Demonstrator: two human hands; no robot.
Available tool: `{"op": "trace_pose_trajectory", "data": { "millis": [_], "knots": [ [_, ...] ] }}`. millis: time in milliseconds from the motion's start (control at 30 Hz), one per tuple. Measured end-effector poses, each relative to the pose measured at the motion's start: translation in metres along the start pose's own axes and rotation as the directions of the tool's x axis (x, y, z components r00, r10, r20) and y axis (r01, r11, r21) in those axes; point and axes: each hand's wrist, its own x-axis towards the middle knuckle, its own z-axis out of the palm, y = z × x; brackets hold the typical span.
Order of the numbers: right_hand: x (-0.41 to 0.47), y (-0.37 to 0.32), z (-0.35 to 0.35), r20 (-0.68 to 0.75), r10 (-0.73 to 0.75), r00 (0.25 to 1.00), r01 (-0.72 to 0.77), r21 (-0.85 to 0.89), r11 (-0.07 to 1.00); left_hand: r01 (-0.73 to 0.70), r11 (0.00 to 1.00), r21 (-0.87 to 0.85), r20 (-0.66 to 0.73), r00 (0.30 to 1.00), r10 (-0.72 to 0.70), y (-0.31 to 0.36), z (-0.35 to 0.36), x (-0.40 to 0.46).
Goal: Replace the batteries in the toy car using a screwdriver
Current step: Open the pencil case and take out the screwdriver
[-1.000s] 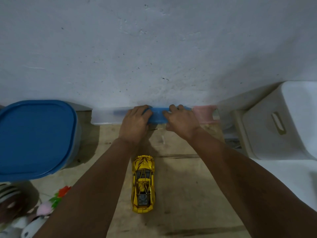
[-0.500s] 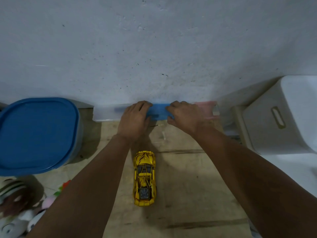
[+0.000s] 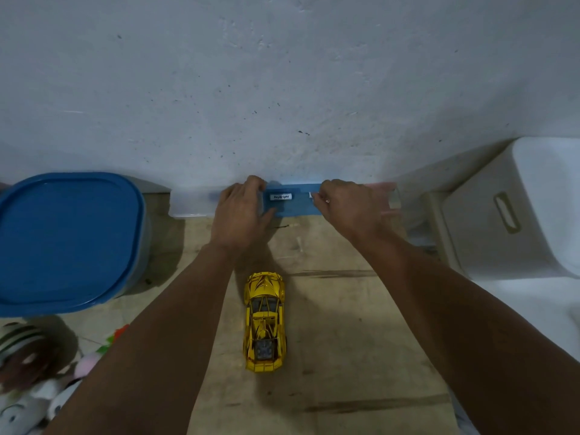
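Observation:
A shiny yellow toy car (image 3: 265, 321) stands on its wheels on the worn wooden surface, nose pointing to the wall. Beyond it, against the wall, lies a long clear plastic case with a blue middle section (image 3: 290, 204) bearing a white label. My left hand (image 3: 240, 211) grips the case at the left of the blue part, fingers curled over its top edge and thumb against its front. My right hand (image 3: 346, 207) holds it at the right, fingertips pinching near a small white tab. No screwdriver or batteries are visible.
A grey tub with a blue lid (image 3: 67, 241) stands at the left. White plastic bins (image 3: 508, 221) fill the right side. Stuffed toys (image 3: 28, 387) lie at the lower left. The grey wall (image 3: 282, 89) rises right behind the case.
Both hands have spread apart along the case, uncovering the blue section and its white label. The view has shifted slightly; the car has stayed in place.

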Motion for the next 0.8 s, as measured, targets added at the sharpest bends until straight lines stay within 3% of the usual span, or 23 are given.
{"op": "trace_pose_trajectory", "data": {
  "millis": [133,233,433,667,800],
  "knots": [
    [-0.003,-0.002,0.005,-0.079,0.088,0.993,-0.08,0.096,0.992,-0.118,0.991,0.065,0.018,0.993,0.117,-0.01,0.005,-0.003],
    [-0.003,0.0,0.009,-0.063,0.107,0.992,-0.098,0.127,0.987,-0.125,0.99,0.063,0.011,0.992,0.124,-0.011,0.005,-0.002],
    [-0.001,0.005,0.039,0.143,0.025,0.989,-0.016,-0.065,0.998,-0.118,0.991,0.058,0.025,0.993,0.117,-0.013,0.003,0.001],
    [0.0,-0.011,0.053,0.055,-0.089,0.995,0.097,-0.188,0.977,-0.117,0.991,0.067,0.024,0.993,0.116,-0.012,0.005,0.002],
    [-0.001,-0.017,0.058,0.036,-0.055,0.998,0.059,-0.123,0.991,-0.116,0.991,0.07,0.022,0.993,0.114,-0.012,0.007,0.003]
  ]
}}
